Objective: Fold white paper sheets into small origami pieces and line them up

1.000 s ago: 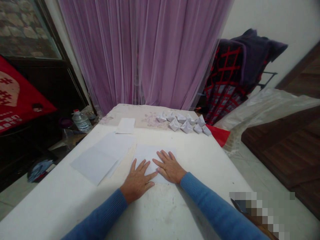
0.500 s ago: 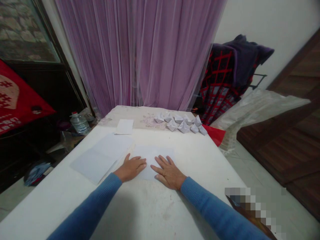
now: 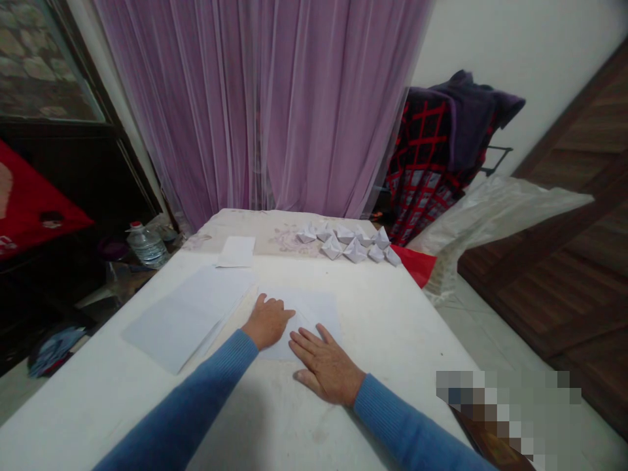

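Note:
A sheet of white paper (image 3: 321, 304) lies on the white table in front of me. My left hand (image 3: 269, 323) rests at its left side, index finger stretched out onto the paper and the other fingers partly bent. Lower on the right, my right hand (image 3: 328, 367) lies flat with fingers extended, covering the sheet's lower right part. A faint slanting edge or crease shows on the paper between the hands. Left of my left hand is a stack of white sheets (image 3: 186, 314), and beyond that a smaller white paper piece (image 3: 236, 252).
Several folded paper boats (image 3: 354, 250) stand at the table's far right, near a red sheet (image 3: 417, 264) at the edge. A floral cloth (image 3: 279, 232) covers the far end. Purple curtains (image 3: 304, 118) hang behind. A plastic bottle (image 3: 147, 246) stands beyond the left edge.
My left hand has shifted slightly right and bent its fingers, leaving the index finger out. My right hand has slid down toward me. The view has turned slightly.

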The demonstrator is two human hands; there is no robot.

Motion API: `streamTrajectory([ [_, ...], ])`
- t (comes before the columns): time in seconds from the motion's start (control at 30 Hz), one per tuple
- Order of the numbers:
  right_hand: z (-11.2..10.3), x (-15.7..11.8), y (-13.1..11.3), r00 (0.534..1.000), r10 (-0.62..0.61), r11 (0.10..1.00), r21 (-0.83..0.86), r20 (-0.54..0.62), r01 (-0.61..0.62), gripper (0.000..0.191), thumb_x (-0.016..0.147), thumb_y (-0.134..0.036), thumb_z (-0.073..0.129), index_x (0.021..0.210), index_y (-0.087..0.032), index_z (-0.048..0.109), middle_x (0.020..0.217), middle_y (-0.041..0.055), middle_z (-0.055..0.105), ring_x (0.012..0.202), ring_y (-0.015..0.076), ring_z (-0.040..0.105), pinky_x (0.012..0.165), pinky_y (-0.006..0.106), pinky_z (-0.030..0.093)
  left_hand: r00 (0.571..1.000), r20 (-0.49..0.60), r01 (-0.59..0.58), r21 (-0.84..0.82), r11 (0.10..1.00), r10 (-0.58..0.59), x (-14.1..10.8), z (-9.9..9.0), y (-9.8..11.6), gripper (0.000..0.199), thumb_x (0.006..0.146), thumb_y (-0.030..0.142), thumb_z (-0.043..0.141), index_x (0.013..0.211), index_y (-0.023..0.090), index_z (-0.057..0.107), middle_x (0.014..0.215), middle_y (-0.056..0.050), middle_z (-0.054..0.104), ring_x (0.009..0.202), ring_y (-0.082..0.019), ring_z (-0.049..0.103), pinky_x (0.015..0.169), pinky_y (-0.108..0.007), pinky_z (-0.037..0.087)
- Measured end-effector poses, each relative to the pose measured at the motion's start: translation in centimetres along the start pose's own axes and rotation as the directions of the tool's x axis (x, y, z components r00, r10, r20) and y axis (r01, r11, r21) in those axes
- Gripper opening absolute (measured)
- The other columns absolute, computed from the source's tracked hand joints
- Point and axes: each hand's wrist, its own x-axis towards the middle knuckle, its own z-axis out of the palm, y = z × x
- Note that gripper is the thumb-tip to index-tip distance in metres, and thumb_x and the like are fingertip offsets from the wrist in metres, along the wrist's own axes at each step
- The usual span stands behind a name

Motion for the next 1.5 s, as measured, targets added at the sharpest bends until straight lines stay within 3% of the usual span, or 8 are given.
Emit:
streamTrajectory([
  [0.1,0.0,0.0,-0.1,1.0,0.001,1.0,0.019,0.008,-0.001,0.062,0.098,-0.053,0.032,0.15,-0.021,0.026,0.154,0.0094,0.03,0.143,0.0254,0.025,0.117,0.056,0.01,0.999,-0.033,-0.041,-0.045,0.998,0.04,0.3,0.1,0.0,0.028,0.094,0.024,0.042,0.105,0.023,0.068,0.106,-0.009,0.069,0.104,-0.025,0.06,0.102,-0.053,0.029],
  [0.2,-0.2,0.1,-0.1,1.0,-0.005,1.0,0.028,0.012,0.005,0.063,0.098,-0.053,0.033,0.151,-0.021,0.024,0.154,0.01,0.03,0.144,0.0249,0.023,0.117,0.055,0.01,0.987,-0.074,-0.154,-0.127,0.98,0.145,0.7,1.3,0.3,0.036,0.098,0.03,0.035,0.127,0.024,0.057,0.137,-0.006,0.056,0.129,-0.023,0.046,0.111,-0.049,0.022],
  [0.27,-0.4,0.1,-0.3,1.0,-0.007,0.999,0.034,0.016,0.006,0.065,0.097,-0.054,0.034,0.152,-0.02,0.021,0.155,0.0103,0.029,0.144,0.0244,0.021,0.117,0.055,0.01,0.977,-0.024,-0.212,-0.159,0.964,0.211,1.0,2.5,0.3,0.044,0.101,0.034,0.026,0.14,0.023,0.043,0.149,-0.006,0.043,0.138,-0.021,0.035,0.114,-0.049,0.018],
  [0.43,-0.6,-0.4,-0.9,1.0,0.01,0.999,0.049,0.03,-0.012,0.064,0.098,-0.055,0.031,0.151,-0.02,0.026,0.154,0.0105,0.029,0.144,0.0243,0.022,0.118,0.054,0.01,0.984,0.012,-0.172,-0.131,0.976,0.176,2.0,4.7,-0.4,0.054,0.101,0.042,0.014,0.148,0.019,0.03,0.154,-0.008,0.034,0.143,-0.02,0.028,0.115,-0.05,0.013],
  [0.7,-0.5,-0.8,-1.0,0.998,0.015,0.997,0.08,0.054,-0.019,0.064,0.098,-0.056,0.031,0.151,-0.02,0.024,0.155,0.0092,0.027,0.144,0.0244,0.022,0.118,0.055,0.009,0.985,-0.077,-0.163,-0.076,0.984,0.157,3.1,5.7,-1.1,0.056,0.101,0.047,0.013,0.15,0.024,0.027,0.153,-0.007,0.035,0.143,-0.021,0.028,0.117,-0.051,0.006],
  [0.93,-0.3,-0.8,-1.0,0.999,0.017,0.999,0.048,0.035,-0.019,0.064,0.098,-0.054,0.033,0.151,-0.021,0.022,0.155,0.0088,0.027,0.144,0.0235,0.022,0.117,0.055,0.011,0.985,-0.08,-0.16,-0.069,0.985,0.154,0.2,5.8,-2.0,0.06,0.1,0.052,0.016,0.15,0.021,0.028,0.153,-0.009,0.034,0.143,-0.022,0.027,0.117,-0.049,0.003],
  [1.3,0.0,-0.9,-0.9,0.999,0.028,0.997,0.071,0.02,-0.029,0.062,0.098,-0.054,0.031,0.151,-0.022,0.025,0.155,0.0078,0.026,0.144,0.0231,0.021,0.117,0.057,0.011,0.992,0.001,-0.126,-0.073,0.989,0.126,-4.4,4.7,-3.5,0.059,0.099,0.053,0.019,0.15,0.023,0.027,0.153,-0.007,0.035,0.142,-0.024,0.029,0.117,-0.049,0.005],
  [1.5,0.1,-0.9,-0.9,1.0,0.019,0.998,0.063,-0.005,-0.019,0.059,0.099,-0.052,0.032,0.15,-0.022,0.027,0.154,0.0086,0.03,0.144,0.0231,0.023,0.117,0.056,0.012,0.991,-0.02,-0.129,-0.041,0.991,0.129,-5.5,3.5,-3.7,0.056,0.099,0.053,0.023,0.145,0.025,0.039,0.149,-0.004,0.043,0.141,-0.025,0.032,0.117,-0.051,0.004],
])
